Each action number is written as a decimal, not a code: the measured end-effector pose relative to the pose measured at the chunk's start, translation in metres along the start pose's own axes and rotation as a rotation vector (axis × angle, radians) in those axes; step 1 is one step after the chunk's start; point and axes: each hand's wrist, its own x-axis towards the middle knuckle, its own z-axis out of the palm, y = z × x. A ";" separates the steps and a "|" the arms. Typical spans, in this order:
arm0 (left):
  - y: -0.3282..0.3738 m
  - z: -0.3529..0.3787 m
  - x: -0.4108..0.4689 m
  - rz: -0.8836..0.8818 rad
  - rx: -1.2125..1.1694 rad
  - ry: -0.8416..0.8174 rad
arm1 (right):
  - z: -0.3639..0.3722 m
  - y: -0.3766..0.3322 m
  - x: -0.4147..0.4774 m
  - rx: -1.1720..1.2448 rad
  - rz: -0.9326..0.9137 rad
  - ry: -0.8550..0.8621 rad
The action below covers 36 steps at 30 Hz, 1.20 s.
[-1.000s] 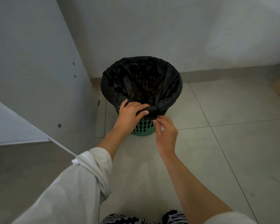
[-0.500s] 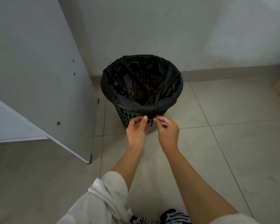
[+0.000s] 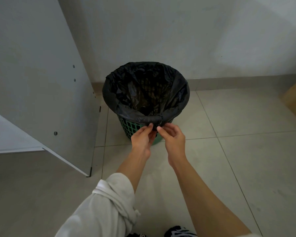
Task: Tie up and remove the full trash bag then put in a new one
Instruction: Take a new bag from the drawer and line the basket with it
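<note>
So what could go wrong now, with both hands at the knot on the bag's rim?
1. The left hand and right hand pinch the tight knot in the black bag; hard pulling may tear the thin plastic.
2. The green bin stands free on the floor and looks light; a tug toward the person could tip it.

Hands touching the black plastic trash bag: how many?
2. The left hand and the right hand both pinch the knotted black plastic trash bag at the near rim of the green mesh bin.

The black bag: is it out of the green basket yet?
No, the black bag is folded over the rim of the green basket.
</note>
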 end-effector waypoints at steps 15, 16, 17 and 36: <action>0.012 -0.021 0.006 -0.107 0.242 -0.043 | 0.015 -0.008 -0.001 -0.449 -0.075 -0.027; 0.012 -0.022 0.006 -0.091 0.253 -0.029 | 0.015 -0.008 0.000 -0.478 -0.081 -0.031; 0.011 -0.022 0.005 -0.074 0.260 -0.015 | 0.015 -0.008 0.002 -0.501 -0.089 -0.033; 0.018 -0.026 0.003 -0.114 0.321 -0.101 | 0.016 0.002 -0.017 -0.069 0.270 0.100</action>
